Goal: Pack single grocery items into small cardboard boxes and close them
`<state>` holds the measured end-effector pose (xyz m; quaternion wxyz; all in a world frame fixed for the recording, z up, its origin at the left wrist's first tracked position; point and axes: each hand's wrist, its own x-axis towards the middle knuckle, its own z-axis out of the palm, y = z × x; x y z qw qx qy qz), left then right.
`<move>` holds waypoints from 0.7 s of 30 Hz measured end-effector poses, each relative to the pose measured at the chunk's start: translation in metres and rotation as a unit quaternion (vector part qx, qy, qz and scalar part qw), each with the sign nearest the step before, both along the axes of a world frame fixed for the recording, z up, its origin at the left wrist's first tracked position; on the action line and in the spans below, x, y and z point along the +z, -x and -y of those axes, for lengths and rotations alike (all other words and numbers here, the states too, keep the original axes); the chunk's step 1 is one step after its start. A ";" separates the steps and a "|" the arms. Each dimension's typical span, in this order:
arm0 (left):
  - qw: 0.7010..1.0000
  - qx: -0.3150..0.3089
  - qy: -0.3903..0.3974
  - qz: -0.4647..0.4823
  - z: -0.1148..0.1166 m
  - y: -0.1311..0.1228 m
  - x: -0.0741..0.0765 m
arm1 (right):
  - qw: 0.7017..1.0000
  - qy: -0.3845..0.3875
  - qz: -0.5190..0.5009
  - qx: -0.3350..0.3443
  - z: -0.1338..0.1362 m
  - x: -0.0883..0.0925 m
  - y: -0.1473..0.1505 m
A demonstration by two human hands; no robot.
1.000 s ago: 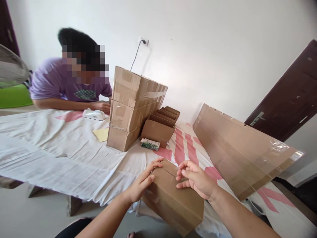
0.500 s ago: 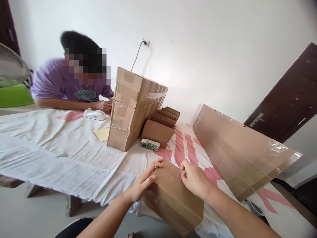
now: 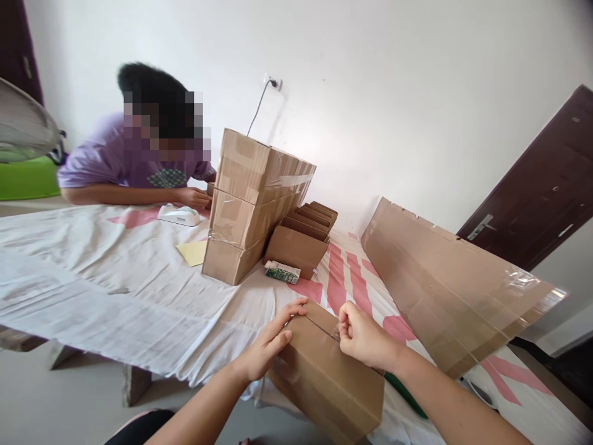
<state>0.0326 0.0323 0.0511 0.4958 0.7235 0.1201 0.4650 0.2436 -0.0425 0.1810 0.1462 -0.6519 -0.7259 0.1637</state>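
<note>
In front of me a closed brown cardboard box lies at the table's near edge, tilted away to the right. My left hand holds its far left corner, with the thumb on the near side and the fingers curled over the top. My right hand is closed in a pinch over the box's top seam. What it pinches, if anything, is hidden from me. A dark line runs along the seam between the two hands. Part of a dark green curved thing shows beneath my right forearm.
Stacked taped boxes stand mid-table, beside open cartons and a small printed box. A large cardboard sheet leans at the right. A person sits across, near a white dispenser-like thing and yellow paper.
The seam between my hands now shows as a dark line where it looked smooth brown before. The green thing has come into sight under my right forearm. Both hands stay almost in place.
</note>
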 end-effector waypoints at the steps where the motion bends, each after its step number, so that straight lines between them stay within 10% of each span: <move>1: 1.000 0.001 -0.001 0.000 0.000 0.000 0.000 | 0.999 0.005 -0.032 0.001 0.003 0.000 -0.001; 10: 1.000 0.001 0.010 -0.005 0.001 0.001 0.002 | 0.979 -0.026 -0.204 0.009 0.029 0.005 -0.008; 21: 1.000 -0.002 0.012 -0.007 0.001 0.001 0.003 | 0.989 -0.122 -0.078 0.007 0.031 -0.013 0.001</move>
